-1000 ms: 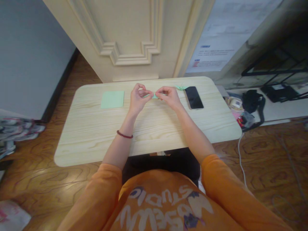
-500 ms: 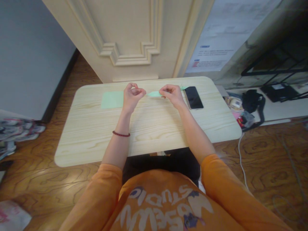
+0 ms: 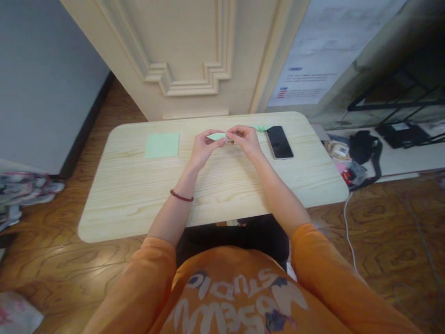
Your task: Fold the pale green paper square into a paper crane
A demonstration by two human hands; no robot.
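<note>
A narrow, pointed piece of folded green paper (image 3: 217, 136) is held between my two hands above the far middle of the table. My left hand (image 3: 205, 147) has its thumb and fingers closed on the left part of the paper. My right hand (image 3: 244, 140) pinches its right end, and the fingers hide that end. On the table to the left lies a square green paper sheet or pad (image 3: 162, 145). A small green folded paper piece with thin points (image 3: 262, 127) rests just beyond my right hand, beside a dark-screened phone (image 3: 280, 142).
The pale wood-grain table (image 3: 139, 199) stands against a cream panelled door (image 3: 187, 46). Right of it, a low white shelf (image 3: 399, 163) carries a black strap, bags and small items. A white cable (image 3: 348, 232) runs down to the wooden floor.
My left hand has moved right, from apart to gripping the folded paper. My right hand has shifted slightly left with it, uncovering more of the small pointed green piece.
</note>
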